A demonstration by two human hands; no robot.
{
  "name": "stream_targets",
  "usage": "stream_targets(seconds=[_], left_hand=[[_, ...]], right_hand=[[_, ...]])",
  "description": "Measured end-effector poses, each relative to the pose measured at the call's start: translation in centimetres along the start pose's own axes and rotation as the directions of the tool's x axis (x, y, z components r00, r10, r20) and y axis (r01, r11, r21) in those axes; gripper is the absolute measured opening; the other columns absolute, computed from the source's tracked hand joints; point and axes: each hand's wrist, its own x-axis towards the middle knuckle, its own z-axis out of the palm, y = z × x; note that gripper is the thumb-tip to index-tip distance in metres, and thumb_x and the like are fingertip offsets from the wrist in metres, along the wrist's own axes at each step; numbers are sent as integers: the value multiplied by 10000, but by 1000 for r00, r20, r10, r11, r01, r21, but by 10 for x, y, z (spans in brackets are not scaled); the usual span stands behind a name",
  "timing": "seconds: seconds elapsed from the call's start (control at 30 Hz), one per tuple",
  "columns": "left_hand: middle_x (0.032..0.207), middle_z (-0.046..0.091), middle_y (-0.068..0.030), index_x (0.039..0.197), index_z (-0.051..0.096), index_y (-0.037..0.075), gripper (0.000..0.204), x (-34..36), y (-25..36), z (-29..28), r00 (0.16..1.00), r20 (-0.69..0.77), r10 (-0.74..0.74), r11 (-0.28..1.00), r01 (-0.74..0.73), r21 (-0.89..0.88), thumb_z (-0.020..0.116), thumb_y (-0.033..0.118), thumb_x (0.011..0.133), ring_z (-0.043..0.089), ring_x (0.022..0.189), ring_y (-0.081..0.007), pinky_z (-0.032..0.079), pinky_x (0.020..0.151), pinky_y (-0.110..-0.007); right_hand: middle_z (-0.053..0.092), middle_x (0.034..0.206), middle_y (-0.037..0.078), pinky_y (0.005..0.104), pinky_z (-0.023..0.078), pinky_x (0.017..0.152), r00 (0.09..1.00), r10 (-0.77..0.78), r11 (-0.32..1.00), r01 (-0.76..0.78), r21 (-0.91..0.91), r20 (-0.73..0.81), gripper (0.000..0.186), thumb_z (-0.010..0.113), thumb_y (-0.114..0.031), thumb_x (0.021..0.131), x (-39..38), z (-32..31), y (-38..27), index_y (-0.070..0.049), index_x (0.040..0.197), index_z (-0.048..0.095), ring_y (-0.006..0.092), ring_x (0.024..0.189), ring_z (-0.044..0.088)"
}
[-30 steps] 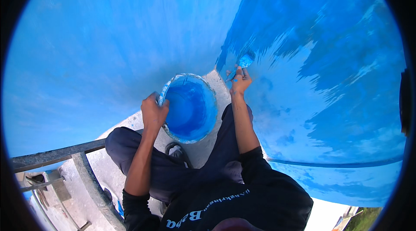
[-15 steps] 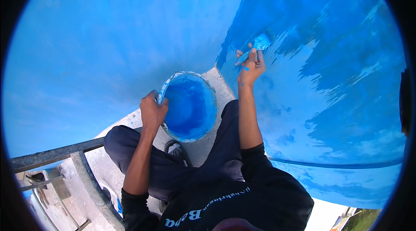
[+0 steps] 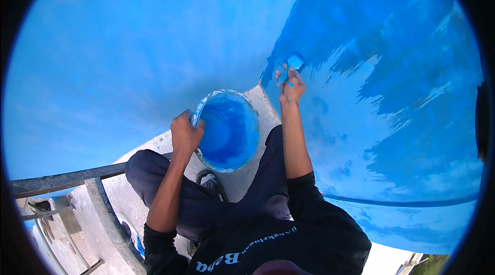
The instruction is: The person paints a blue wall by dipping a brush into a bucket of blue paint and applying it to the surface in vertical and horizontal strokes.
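My left hand [image 3: 186, 131] grips the rim of a paint bucket [image 3: 251, 143], its fingers closed round the paint-crusted edge. Blue paint [image 3: 221, 136] coats the bucket's inside and lies at its bottom. In my right hand [image 3: 292, 88] is a paintbrush [image 3: 295, 61], held by its blue-smeared handle with the bristles pointing up and away. The bristles meet the right-hand wall [image 3: 340, 115], close to its corner with the lighter left wall. Darker blue strokes with ragged edges cover much of that right wall. A blue paint spot marks the back of my right hand.
The light blue left wall [image 3: 129, 53] rises beyond the bucket. Under my feet is a pale, paint-spotted ledge [image 3: 266, 104], with a sandal [image 3: 211, 182] on it. A grey frame of bars [image 3: 67, 182] stands at the lower left. A dark line runs low across the right wall.
My right hand and the brush have moved down and slightly left along the right wall, nearer the corner. My left hand still holds the bucket, which has hardly shifted.
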Motion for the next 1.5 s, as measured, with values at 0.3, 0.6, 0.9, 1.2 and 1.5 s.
stream_targets(seconds=[0.3,0.6,0.9,1.2,1.5], left_hand=[[738,639,-260,769,602,-43,202,2,3,0,1000,-13,17,1000,-17,-21,727,114,745,654,723,-443,515,659,-461],[722,629,-261,739,580,-39,209,0,-1,0,1000,-19,17,1000,-17,1,728,108,738,647,718,-451,515,658,-469],[730,627,-271,739,580,-46,216,-1,3,-1,1000,-8,10,999,-10,-39,741,97,731,651,720,-449,514,651,-471],[747,634,-281,755,593,-46,212,-1,-3,-4,1000,-19,20,1000,-19,11,738,107,737,651,730,-457,518,661,-484],[744,633,-275,754,587,-44,204,-2,4,-2,999,-19,34,999,-34,-35,731,99,732,649,732,-459,516,658,-486]], right_hand=[[655,1156,222,341,533,428,992,112,991,-116,-71,-55,437,563,-93,986,11,-41,55,147,1332,445,269,707,703],[678,1085,203,334,489,383,995,-8,998,14,-66,96,422,568,-127,995,6,-6,17,144,1306,481,249,653,687],[661,1132,218,371,559,483,995,92,993,-94,-69,-41,392,569,-110,992,22,-41,64,130,1291,486,288,700,696],[655,1125,243,397,599,557,998,65,996,-64,-57,19,360,532,-65,998,23,-15,71,143,1287,475,298,680,677],[651,1131,250,387,589,531,971,171,985,-169,25,-167,372,548,-60,988,23,-42,91,158,1281,478,323,689,688]])
